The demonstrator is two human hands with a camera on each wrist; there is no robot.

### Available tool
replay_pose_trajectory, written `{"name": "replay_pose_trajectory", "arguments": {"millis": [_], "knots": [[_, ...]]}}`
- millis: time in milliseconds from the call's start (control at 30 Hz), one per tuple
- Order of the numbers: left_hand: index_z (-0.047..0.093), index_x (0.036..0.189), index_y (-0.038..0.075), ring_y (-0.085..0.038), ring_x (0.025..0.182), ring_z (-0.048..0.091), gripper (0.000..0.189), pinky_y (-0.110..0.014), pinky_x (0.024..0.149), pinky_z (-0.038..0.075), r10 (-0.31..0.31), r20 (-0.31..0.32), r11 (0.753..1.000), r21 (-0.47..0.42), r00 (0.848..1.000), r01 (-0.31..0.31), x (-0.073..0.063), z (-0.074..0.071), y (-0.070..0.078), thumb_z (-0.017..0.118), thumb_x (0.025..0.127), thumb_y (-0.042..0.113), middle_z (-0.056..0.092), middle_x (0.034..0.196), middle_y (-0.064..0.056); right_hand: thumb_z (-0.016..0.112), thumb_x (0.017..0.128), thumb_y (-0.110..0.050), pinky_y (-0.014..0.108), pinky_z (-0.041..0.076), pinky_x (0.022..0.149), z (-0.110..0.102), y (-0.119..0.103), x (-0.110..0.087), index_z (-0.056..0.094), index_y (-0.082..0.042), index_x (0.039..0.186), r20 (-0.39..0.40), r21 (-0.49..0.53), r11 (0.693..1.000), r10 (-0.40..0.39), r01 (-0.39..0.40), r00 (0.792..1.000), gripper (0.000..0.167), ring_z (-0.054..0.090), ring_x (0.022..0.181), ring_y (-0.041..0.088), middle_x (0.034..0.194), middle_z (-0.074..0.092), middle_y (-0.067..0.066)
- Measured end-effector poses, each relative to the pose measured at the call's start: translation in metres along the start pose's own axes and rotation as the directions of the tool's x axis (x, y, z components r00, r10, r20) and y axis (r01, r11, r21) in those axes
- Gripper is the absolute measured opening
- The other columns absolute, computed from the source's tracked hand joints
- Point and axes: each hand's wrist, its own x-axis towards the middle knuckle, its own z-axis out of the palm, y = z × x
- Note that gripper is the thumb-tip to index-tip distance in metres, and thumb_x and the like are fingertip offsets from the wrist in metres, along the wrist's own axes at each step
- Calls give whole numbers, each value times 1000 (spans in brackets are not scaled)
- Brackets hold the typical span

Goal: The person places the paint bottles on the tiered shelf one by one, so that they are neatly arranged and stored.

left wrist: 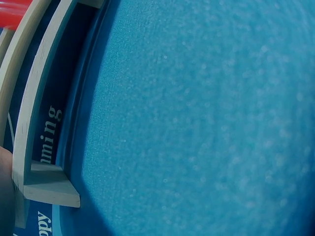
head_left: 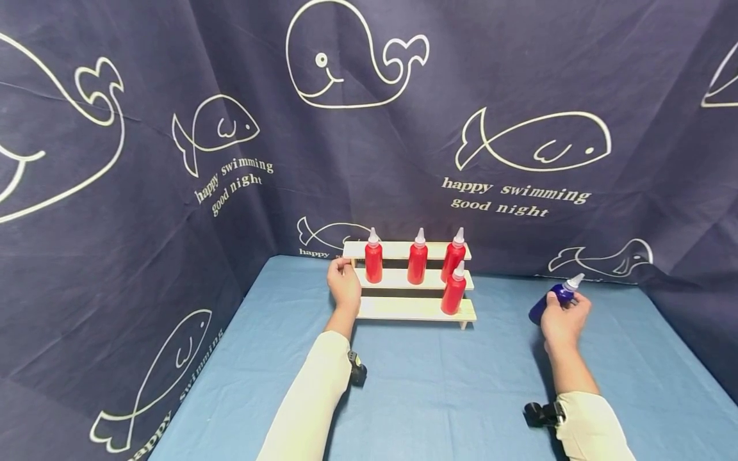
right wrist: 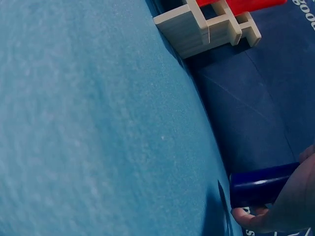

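Observation:
A pale wooden three-tier rack (head_left: 398,308) stands on the blue cloth. My left hand (head_left: 344,286) is at its left end, fingers curled against the side; the left wrist view catches only a sliver of that hand (left wrist: 5,189) beside the rack's end. On the middle tier stand three red squeeze bottles (head_left: 418,264) with clear pointed tips. Another red bottle (head_left: 453,296) is at the right end of the lowest tier. Off to the right, my right hand (head_left: 564,323) grips a dark blue squeeze bottle (head_left: 539,310), tilted, its tip up and rightward.
Blue cloth (head_left: 415,390) covers the table. Dark blue curtains (head_left: 369,160) printed with white whales and fish hang behind and at the sides, close behind the rack. A dark wrist camera (head_left: 357,369) is strapped to the left sleeve and another (head_left: 542,415) to the right.

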Motion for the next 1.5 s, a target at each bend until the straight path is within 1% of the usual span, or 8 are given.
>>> {"name": "replay_pose_trajectory", "arguments": {"millis": [233,367,467,600,867,1100,1300,1500], "knots": [[67,97,-5,-22,92,59,15,-30,85,46,-19,2,999,-30,1000,19,-1,0,3,52,96,-7,66,96,-18,55,107,-31,28,42,114,1,-6,-4,31,-13,154,28,5,1000,17,-18,999,56,56,107,0,110,52,-16],[66,97,-6,-25,95,61,15,-29,86,45,-25,8,998,-49,1000,26,-2,0,5,51,95,-8,66,97,-19,55,107,-33,26,44,110,1,-9,-6,30,-12,157,49,-13,1000,24,-23,999,60,57,108,1,114,54,-14],[66,98,-7,-31,100,62,15,-30,88,46,-28,13,998,-56,1000,28,-2,0,5,51,95,-8,66,100,-22,55,107,-34,21,52,92,2,-11,-8,29,-10,159,70,-39,999,21,-18,997,62,58,106,3,120,56,-8],[65,98,-8,-34,103,62,16,-31,89,46,-30,15,998,-59,999,31,-2,1,7,50,95,-9,65,101,-23,55,107,-31,14,52,66,4,-15,-13,29,-8,158,109,-41,999,8,-4,994,61,57,93,-2,120,56,-5],[66,97,-6,-26,97,61,14,-30,87,46,-36,6,998,-48,999,36,-2,1,7,52,95,-6,66,98,-19,58,106,-24,16,54,61,9,-17,-20,32,-3,154,163,-41,998,-46,53,986,59,61,74,-6,113,55,-5],[66,100,-8,-27,98,59,15,-29,86,44,-42,11,998,-51,999,42,-2,0,6,52,98,-3,65,102,-25,57,106,-24,16,54,59,13,-19,-25,31,1,156,205,-82,993,-68,86,976,61,60,70,-7,125,57,8],[67,101,-9,-23,94,58,15,-28,85,43,-40,11,996,-73,999,41,-2,-1,8,53,98,-3,64,100,-24,59,106,-22,18,56,61,15,-23,-30,34,-1,155,225,-71,994,-66,84,972,59,62,69,-3,99,58,-13],[66,102,-9,-30,104,61,16,-32,92,46,-55,8,996,-74,998,55,-2,-1,8,52,99,-1,67,106,-26,57,106,-21,18,56,62,19,-24,-36,35,1,155,257,-107,988,-77,108,963,58,61,72,-4,121,58,5]]}}
